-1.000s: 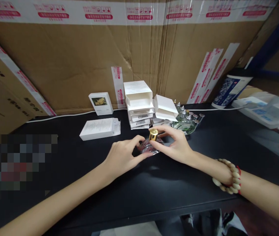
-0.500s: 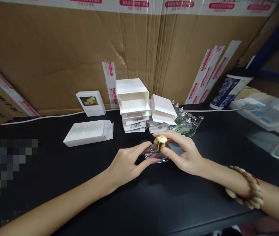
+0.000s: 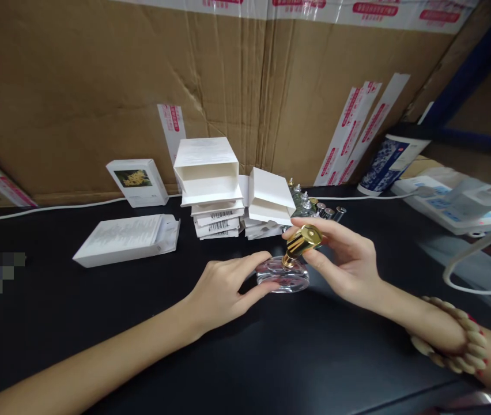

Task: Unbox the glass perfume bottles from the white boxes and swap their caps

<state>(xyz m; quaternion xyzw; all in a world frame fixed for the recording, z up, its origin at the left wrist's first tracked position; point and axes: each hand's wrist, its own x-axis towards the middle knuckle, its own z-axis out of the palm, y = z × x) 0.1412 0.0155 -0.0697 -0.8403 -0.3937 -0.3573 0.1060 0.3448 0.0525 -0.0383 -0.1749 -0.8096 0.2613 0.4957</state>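
Note:
A clear glass perfume bottle (image 3: pixel 286 279) stands on the black table, its gold neck showing at the top. My left hand (image 3: pixel 228 288) grips the bottle's left side between thumb and fingers. Pinched in my right hand (image 3: pixel 344 256) is a shiny gold cap (image 3: pixel 303 240), tilted to the right just over the bottle's neck. Whether the cap's lower rim still touches the neck I cannot tell. Behind the hands, several white boxes are stacked, an open one (image 3: pixel 208 178) on top with its mouth facing me.
Another open white box (image 3: pixel 271 193) leans beside the stack. More glass bottles (image 3: pixel 301 199) and loose caps (image 3: pixel 329 213) stand behind my right hand. At left are a lying white box (image 3: pixel 120 236) and a box with a flower picture (image 3: pixel 137 181). A patterned cup (image 3: pixel 388 164) stands at right.
My right hand has lifted and tipped the gold cap up and to the right, exposing the bottle's neck. My left hand keeps its hold. The view has shifted slightly right.

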